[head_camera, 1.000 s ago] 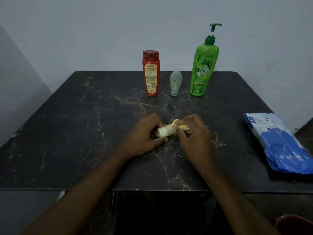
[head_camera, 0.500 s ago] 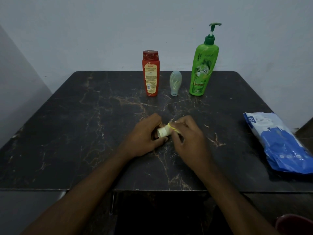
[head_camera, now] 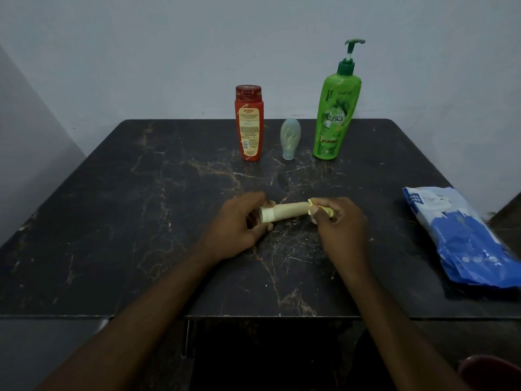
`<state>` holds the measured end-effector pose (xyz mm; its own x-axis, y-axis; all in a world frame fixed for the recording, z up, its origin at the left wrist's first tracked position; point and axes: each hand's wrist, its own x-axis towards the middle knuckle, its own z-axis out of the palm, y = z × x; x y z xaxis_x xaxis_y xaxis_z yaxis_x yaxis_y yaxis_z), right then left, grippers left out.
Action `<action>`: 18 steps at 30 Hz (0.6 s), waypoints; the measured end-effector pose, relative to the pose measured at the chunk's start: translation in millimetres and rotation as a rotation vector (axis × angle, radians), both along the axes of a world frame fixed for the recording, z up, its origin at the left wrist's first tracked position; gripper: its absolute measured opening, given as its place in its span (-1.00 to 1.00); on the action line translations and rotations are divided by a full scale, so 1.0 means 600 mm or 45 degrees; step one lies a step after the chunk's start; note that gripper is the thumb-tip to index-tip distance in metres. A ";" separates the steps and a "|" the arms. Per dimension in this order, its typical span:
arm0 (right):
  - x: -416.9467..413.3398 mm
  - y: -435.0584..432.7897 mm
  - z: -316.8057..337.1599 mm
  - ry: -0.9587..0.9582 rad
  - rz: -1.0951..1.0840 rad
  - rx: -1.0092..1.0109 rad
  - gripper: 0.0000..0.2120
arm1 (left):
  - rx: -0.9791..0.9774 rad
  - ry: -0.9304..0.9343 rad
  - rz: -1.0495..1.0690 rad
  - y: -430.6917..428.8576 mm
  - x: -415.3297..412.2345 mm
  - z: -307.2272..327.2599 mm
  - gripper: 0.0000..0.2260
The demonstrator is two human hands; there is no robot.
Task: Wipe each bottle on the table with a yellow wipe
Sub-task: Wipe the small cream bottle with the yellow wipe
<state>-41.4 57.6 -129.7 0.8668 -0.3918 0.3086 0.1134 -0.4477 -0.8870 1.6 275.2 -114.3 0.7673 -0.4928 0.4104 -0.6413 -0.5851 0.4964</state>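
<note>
A small cream tube-shaped bottle (head_camera: 284, 212) lies sideways just above the dark marble table (head_camera: 141, 221), cap end to the left. My left hand (head_camera: 239, 224) grips its cap end. My right hand (head_camera: 341, 224) pinches a crumpled yellow wipe (head_camera: 320, 208) against the bottle's right end. At the back of the table stand a red bottle (head_camera: 249, 122), a small pale blue-green tube (head_camera: 290, 138) resting on its cap, and a tall green pump bottle (head_camera: 335, 108).
A blue and white wipes packet (head_camera: 462, 238) lies near the table's right edge. A grey wall rises right behind the table. Something dark red (head_camera: 490, 373) shows at the bottom right corner, below the table's front edge.
My right hand has slid the yellow wipe rightward along the cream bottle, from near the cap to its far end. More of the bottle now shows. My left hand has kept its hold.
</note>
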 end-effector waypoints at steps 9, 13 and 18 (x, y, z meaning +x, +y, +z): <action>-0.010 0.012 0.004 -0.071 0.000 -0.280 -0.81 | -0.132 0.207 0.080 -0.001 0.002 0.004 -0.75; -0.016 0.027 0.003 -0.082 0.058 -0.469 -0.77 | -0.090 0.258 0.120 -0.001 0.004 0.004 -0.65; -0.027 0.050 0.011 -0.061 0.186 -0.660 -0.76 | -0.086 0.268 0.089 -0.003 0.004 0.005 -0.68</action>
